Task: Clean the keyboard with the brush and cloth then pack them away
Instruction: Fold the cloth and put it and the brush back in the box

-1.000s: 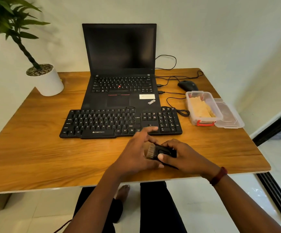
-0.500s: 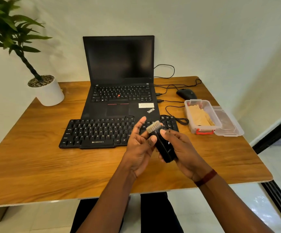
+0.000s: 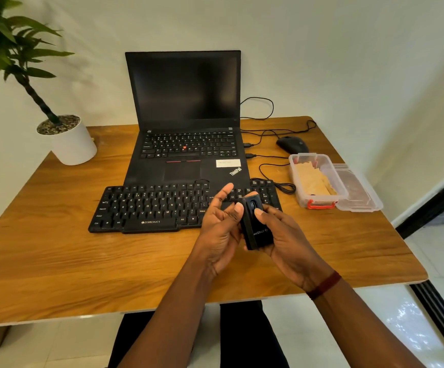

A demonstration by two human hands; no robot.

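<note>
Above the desk [image 3: 56, 256], brush [image 3: 256, 224] bristles now retracted, both hands closer.

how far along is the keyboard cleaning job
The cloth already lies in the open container, its lid beside it. The brush, no bristles showing, is held by both the right hand and left hand. Left: brush into the container, lid on.

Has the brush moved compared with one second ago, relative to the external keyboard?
Yes. The brush has come up off the table near the keyboard and now overlaps its right end, held in both hands, bristles no longer showing.
</note>
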